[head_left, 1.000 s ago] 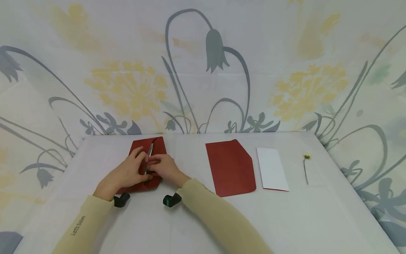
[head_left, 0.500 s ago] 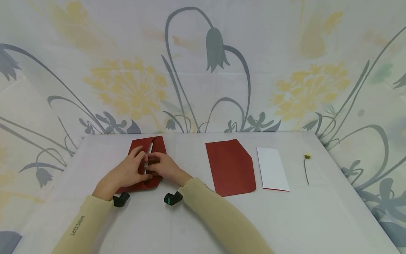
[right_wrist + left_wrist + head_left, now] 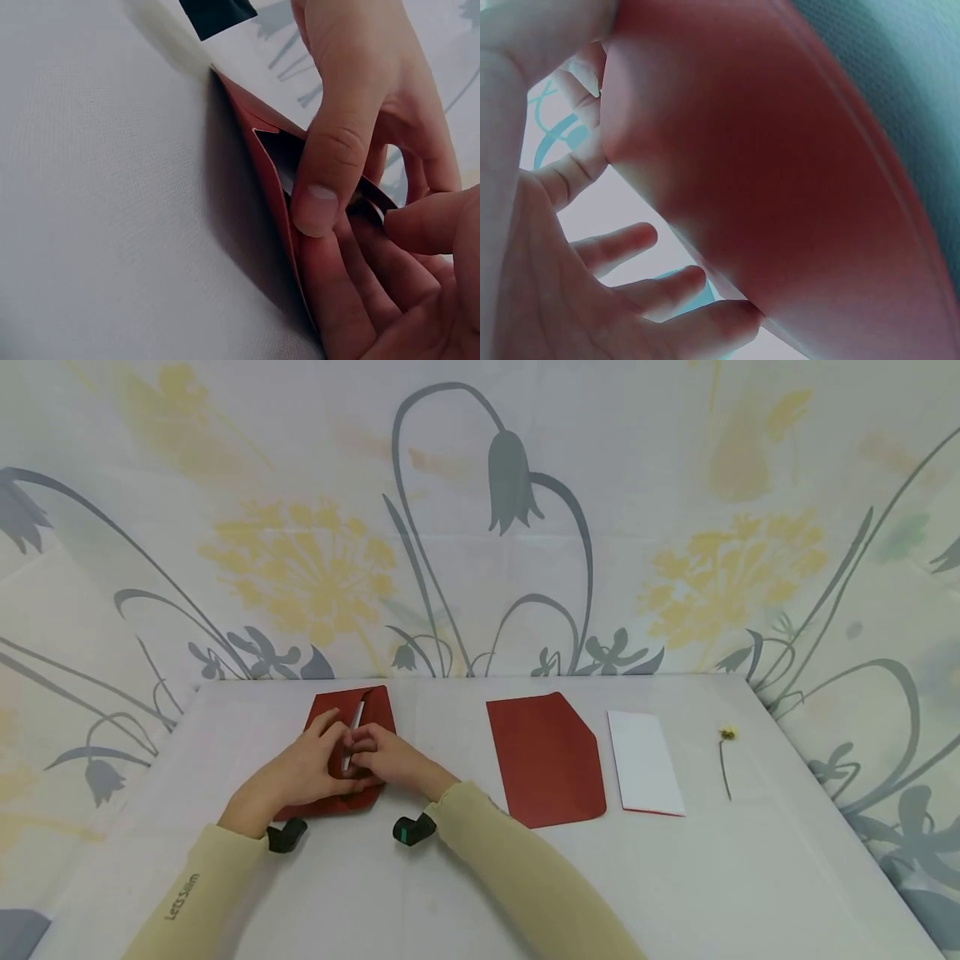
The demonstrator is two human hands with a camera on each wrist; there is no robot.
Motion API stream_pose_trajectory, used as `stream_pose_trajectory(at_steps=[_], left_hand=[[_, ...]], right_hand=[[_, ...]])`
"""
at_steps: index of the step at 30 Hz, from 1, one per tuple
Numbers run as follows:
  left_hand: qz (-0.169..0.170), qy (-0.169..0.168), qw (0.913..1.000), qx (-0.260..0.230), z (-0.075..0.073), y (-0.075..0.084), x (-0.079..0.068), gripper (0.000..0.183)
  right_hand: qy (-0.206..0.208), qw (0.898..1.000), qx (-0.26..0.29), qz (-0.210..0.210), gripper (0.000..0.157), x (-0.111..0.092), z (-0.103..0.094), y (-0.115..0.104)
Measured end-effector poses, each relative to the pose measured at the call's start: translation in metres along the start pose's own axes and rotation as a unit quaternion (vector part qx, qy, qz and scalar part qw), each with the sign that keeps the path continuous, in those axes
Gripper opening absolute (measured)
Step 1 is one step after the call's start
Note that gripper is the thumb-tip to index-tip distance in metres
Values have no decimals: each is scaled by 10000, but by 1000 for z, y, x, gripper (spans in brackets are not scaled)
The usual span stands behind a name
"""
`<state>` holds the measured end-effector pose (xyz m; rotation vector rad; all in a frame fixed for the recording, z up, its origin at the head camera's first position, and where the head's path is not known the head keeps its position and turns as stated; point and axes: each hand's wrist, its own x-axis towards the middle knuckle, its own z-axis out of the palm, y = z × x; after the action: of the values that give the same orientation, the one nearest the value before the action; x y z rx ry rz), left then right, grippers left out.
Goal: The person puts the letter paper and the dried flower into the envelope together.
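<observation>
Lying nearest, two beige sleeves (image 3: 198, 885) end at black wrist units (image 3: 287, 835); just past them, both hands meet over the red envelope (image 3: 337, 700) on the left part of the white-covered desk (image 3: 450, 902). The envelope's long axis runs away from the person, its far end leaning right, and its slit runs much the same way, crossing the line between the hands. The left hand (image 3: 300, 768) comes at the slit from the left, gripping the envelope between thumb and fingers so that it bows; the right hand (image 3: 397, 760) comes from the right, fingers in the opening, and whether it pinches anything there I cannot tell. Neither is clearly nearer. A pale strip (image 3: 358, 713), lining or insert, shows in the slit. Well apart to the right lie a second envelope (image 3: 547, 764), a white card (image 3: 647, 762) and a yellow flower (image 3: 727, 734), with a floral cloth (image 3: 508, 477) behind
</observation>
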<state>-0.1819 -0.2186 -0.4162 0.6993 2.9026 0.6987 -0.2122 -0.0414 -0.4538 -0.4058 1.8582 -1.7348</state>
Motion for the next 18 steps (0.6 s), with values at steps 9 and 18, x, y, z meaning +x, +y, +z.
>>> stream_pose_trajectory(at_steps=[9, 18], left_hand=[[-44, -42, 10000, -67, 1, -1, 1, 50], [-88, -124, 9999, 72, 7, -3, 2, 52]], right_hand=[[284, 9990, 328, -82, 26, -6, -8, 1], [369, 9989, 283, -62, 24, -11, -13, -1]])
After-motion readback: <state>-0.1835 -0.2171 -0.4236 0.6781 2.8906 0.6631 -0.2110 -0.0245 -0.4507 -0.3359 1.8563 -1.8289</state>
